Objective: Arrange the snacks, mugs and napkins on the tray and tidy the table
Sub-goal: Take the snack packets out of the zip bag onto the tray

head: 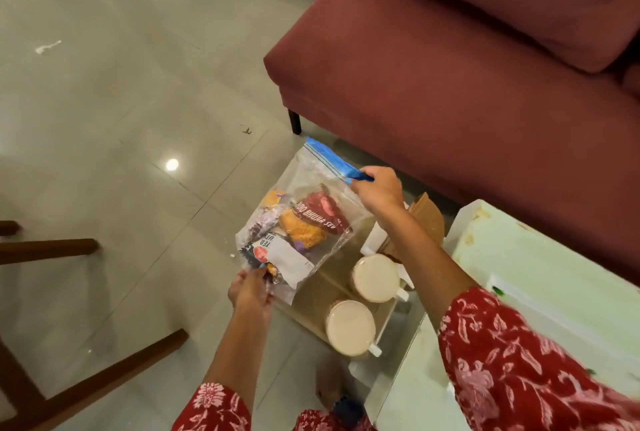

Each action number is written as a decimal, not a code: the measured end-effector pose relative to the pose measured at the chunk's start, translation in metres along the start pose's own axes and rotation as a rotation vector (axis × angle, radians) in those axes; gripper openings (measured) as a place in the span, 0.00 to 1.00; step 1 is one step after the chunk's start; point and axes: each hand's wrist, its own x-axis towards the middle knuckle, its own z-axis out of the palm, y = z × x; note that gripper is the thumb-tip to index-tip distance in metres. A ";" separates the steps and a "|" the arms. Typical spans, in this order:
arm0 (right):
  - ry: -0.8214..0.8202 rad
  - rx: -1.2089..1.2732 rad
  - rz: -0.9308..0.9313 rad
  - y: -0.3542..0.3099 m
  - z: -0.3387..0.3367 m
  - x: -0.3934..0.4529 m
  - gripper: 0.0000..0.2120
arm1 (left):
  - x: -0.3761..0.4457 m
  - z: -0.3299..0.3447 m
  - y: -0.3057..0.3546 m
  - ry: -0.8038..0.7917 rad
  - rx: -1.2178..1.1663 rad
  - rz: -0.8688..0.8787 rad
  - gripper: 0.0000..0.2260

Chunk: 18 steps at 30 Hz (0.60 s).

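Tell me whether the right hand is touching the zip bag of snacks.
Touching. The head view shows the right hand pinching the blue zip strip of the zip bag.

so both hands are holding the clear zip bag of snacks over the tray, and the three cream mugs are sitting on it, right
Not quite: the head view shows two cream mugs on the pale wooden tray, not three. The rest holds: the left hand and right hand hold the clear blue-zippered snack bag over it.

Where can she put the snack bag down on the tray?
The tray's left part, under the bag and beside the two mugs, is bare. The right side is crowded with both mugs and the napkins.
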 end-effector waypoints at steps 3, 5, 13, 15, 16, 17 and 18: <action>-0.024 0.194 -0.052 -0.027 -0.043 -0.026 0.04 | -0.027 0.017 0.005 -0.038 0.049 0.055 0.11; -0.040 0.311 -0.101 -0.042 -0.077 -0.048 0.07 | -0.053 0.031 0.005 -0.081 0.113 0.106 0.13; 0.088 0.437 -0.357 -0.052 -0.216 -0.143 0.07 | -0.221 0.081 -0.009 -0.252 0.408 0.857 0.14; 0.168 0.310 -0.394 -0.037 -0.235 -0.166 0.06 | -0.274 0.097 -0.014 -0.372 0.311 0.960 0.14; 0.219 0.236 -0.421 -0.027 -0.246 -0.178 0.06 | -0.296 0.105 -0.019 -0.418 0.306 0.978 0.16; 0.265 0.163 -0.447 -0.015 -0.256 -0.190 0.07 | -0.322 0.113 -0.025 -0.457 0.317 0.972 0.19; 0.297 0.097 -0.470 -0.003 -0.267 -0.200 0.08 | -0.340 0.122 -0.032 -0.489 0.366 0.950 0.21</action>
